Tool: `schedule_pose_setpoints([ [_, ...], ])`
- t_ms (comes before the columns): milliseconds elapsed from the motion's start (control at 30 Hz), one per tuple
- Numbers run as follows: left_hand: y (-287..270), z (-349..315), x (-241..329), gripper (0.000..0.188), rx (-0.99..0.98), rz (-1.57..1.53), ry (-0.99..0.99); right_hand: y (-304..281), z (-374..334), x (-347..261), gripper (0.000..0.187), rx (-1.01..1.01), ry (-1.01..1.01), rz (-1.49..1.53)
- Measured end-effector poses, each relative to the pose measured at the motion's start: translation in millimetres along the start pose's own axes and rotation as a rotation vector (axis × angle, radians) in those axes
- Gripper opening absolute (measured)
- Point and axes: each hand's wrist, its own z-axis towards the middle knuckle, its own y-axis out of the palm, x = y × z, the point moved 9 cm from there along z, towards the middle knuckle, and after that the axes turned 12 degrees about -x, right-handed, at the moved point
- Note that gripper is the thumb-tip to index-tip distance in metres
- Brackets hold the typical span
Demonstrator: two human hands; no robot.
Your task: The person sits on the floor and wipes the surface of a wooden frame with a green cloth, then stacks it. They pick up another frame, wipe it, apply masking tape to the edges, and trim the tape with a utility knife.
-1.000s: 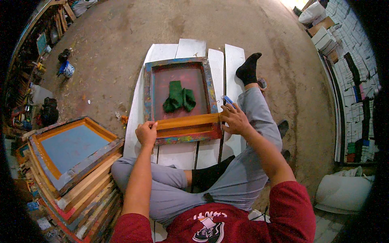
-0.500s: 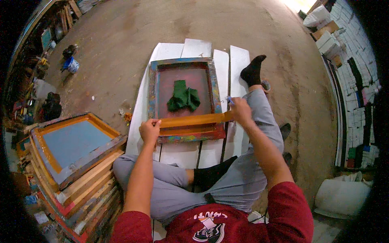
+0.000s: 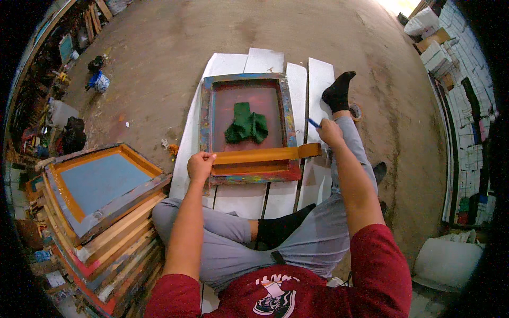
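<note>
The left hand reached forward from a straight forearm and was clamped on the left end of an orange strip that lay across the near part of the printing frame. The right hand, just off the frame's right side, had its fingers closed around a small blue tool. The frame was wooden, paint-streaked, with a dark red screen; a crumpled green cloth rested in its middle. Left of the frame stood a stack of frames.
</note>
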Motion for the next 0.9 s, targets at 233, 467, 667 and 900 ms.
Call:
schedule_pose_setpoints([
  [233, -8.6, -8.7, 11.7, 0.032, 0.010, 0.023, 0.016, -33.0, -101.2, -87.5, 0.043, 0.102, 0.047, 0.208],
  [467, -0.6, 0.4, 6.2, 0.033, -0.001, -0.003, 0.034, 57.2, -160.3, -112.9, 0.059, 0.021, 0.018, 0.211],
  [667, -1.1, -2.2, 12.5, 0.032, -0.004, 0.013, 0.018, 77.1, -149.0, -102.3, 0.074, -0.091, 0.054, 0.150],
  [900, -5.4, -4.9, 10.6, 0.028, 0.004, 0.006, 0.005, 82.3, -145.7, -110.0, 0.072, -0.098, 0.049, 0.149],
])
